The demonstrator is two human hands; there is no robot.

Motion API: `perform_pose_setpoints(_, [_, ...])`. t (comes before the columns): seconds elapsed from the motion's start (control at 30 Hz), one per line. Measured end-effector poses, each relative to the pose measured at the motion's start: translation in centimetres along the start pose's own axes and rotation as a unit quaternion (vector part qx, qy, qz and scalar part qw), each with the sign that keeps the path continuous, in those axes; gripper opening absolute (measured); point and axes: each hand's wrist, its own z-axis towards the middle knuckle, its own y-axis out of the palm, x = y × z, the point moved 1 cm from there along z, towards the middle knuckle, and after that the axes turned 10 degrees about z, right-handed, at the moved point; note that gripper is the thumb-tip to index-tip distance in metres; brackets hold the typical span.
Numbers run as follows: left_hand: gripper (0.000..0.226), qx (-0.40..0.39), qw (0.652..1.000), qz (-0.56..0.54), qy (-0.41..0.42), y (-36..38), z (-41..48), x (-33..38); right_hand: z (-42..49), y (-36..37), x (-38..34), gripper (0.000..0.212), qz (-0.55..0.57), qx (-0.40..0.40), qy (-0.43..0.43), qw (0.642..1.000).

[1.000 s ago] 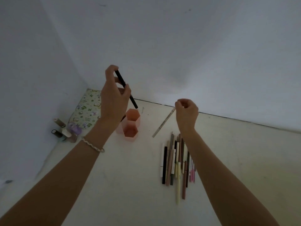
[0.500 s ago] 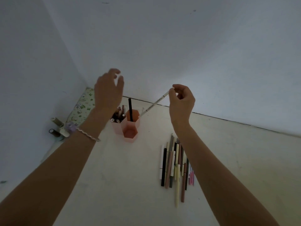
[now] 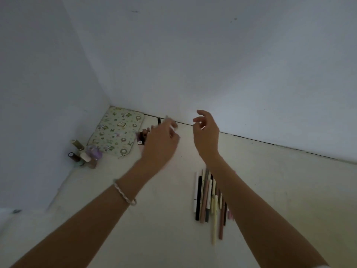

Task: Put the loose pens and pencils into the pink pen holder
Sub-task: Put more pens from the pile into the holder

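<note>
My left hand (image 3: pixel 161 142) hovers over the pink pen holder (image 3: pixel 140 147) and hides most of it; only its left edge with several pen caps shows. A black pen (image 3: pixel 159 120) and a pale pen tip stick up behind my fingers. The left hand is blurred, fingers loose, and holds nothing that I can see. My right hand (image 3: pixel 205 133) hangs to the right of the holder with fingers apart and empty. Loose pens and pencils (image 3: pixel 208 198) lie side by side on the white table, partly under my right forearm.
A flowered pouch (image 3: pixel 116 132) lies flat in the far left corner. Several small bottles (image 3: pixel 83 154) stand by the left wall. White walls close the table at the back and left.
My right hand has let go of the white pen, which now stands in the holder. My left hand has dropped over the holder. The camera has tilted upward.
</note>
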Motion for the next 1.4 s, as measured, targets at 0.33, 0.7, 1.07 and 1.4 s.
perform_pose_setpoints(0.33, [0.038, -0.256, 0.946, 0.19, -0.06, 13.5, -6.3, 0.2, -0.3, -7.0, 3.4, 0.021, -0.073, 0.004, 0.049, 0.996])
perform_pose_setpoints(0.7, [0.039, -0.05, 0.998, -0.022, -0.006, 7.1, -1.5, 1.9, -2.9, -6.2, 7.4, 0.022, -0.368, -0.196, 0.175, 0.892])
perform_pose_setpoints(1.07, [0.033, 0.068, 0.99, -0.119, 0.043, 0.4, -0.1, 3.2, -4.9, -3.2, 8.4, 0.005, -0.534, -0.214, 0.086, 0.813])
perform_pose_setpoints(1.4, [0.031, 0.074, 0.988, -0.126, 0.038, 0.5, -0.7, 2.3, -4.5, -3.3, 7.5, 0.024, -0.41, -0.164, 0.164, 0.882])
